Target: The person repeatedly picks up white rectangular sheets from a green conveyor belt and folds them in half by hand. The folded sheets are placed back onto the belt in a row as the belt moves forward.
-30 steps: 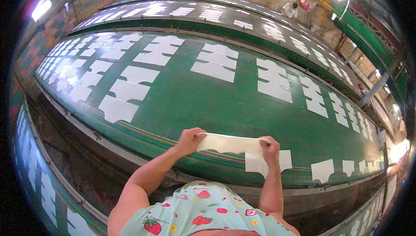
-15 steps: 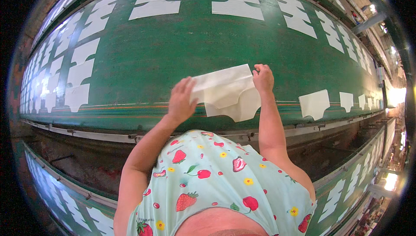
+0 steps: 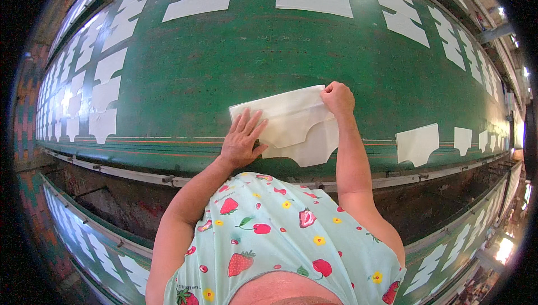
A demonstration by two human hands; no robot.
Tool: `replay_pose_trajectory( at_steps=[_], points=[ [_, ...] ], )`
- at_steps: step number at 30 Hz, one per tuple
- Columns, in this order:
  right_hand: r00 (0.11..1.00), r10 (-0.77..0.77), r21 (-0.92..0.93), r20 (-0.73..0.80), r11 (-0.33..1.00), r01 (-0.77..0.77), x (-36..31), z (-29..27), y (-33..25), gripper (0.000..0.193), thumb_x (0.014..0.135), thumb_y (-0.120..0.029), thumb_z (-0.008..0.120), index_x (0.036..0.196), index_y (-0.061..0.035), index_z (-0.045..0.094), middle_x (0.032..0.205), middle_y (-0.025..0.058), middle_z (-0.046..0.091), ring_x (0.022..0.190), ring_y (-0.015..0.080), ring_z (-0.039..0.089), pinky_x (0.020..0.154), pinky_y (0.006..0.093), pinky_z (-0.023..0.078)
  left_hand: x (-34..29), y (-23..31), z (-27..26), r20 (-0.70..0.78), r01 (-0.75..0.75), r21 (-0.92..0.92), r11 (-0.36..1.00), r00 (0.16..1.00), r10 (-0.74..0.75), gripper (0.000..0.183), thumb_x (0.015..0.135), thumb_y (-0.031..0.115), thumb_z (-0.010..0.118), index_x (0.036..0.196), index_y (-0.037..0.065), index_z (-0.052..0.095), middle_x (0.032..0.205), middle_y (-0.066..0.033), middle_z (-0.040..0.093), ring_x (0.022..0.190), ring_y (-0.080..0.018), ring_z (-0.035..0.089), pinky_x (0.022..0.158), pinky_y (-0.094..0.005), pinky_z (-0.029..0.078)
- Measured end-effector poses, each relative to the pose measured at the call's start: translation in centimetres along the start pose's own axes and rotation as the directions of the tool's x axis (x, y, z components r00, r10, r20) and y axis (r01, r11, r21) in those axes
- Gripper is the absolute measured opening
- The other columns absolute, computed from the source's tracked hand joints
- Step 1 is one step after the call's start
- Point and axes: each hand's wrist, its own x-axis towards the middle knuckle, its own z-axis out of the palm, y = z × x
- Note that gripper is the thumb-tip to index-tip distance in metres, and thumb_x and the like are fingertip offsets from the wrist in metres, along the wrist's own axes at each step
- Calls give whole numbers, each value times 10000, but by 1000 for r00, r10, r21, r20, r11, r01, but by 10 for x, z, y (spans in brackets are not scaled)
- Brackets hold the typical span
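A small stack of white cut fabric pieces (image 3: 288, 115) lies on the green table in front of me. The upper pieces have a straight far edge and a curved cutout on the near side. Below them, nearer to me, another white fabric piece (image 3: 312, 151) shows its curved edge. My left hand (image 3: 242, 138) rests with spread fingers on the stack's left end. At the far right corner, my right hand (image 3: 338, 99) pinches the fabric between thumb and bent fingers. How many layers it grips is hidden.
The long green table (image 3: 185, 81) carries rows of white fabric pieces (image 3: 202, 2) along its far side and left. Small fabric stacks (image 3: 417, 145) line the near edge at right. A metal rail (image 3: 134, 175) borders the table; a dark gap separates it from another table behind me.
My left hand has spread and flattened onto the fabric's left end. My right hand has closed on the far right corner. The whole view has shifted slightly.
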Motion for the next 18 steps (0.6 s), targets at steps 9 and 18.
replay_pose_trajectory(
  at_steps=[9, 18],
  points=[
    [952, -71, 17, -297, 997, 79, -25, -2, 21, 151, 836, -206, 786, 861, -82, 703, 928, 142, 743, 841, 394, 737, 754, 515, 598, 3, -3, 11, -29, 117, -1, 993, 993, -117, 789, 989, 547, 726, 1661, 204, 496, 1819, -186, 254, 1675, -495, 174, 1360, -581, 168],
    [852, -507, 820, 131, 539, 194, -141, -32, -76, 114, 876, 13, 780, 909, -55, 696, 909, 18, 727, 838, 115, 682, 733, 287, 554, 29, 12, -13, -312, 71, -361, 930, 931, -192, 866, 830, 213, 876, 1604, 135, 495, 1646, -205, 489, 1580, -511, 361, 1301, -578, 333]
  ],
)
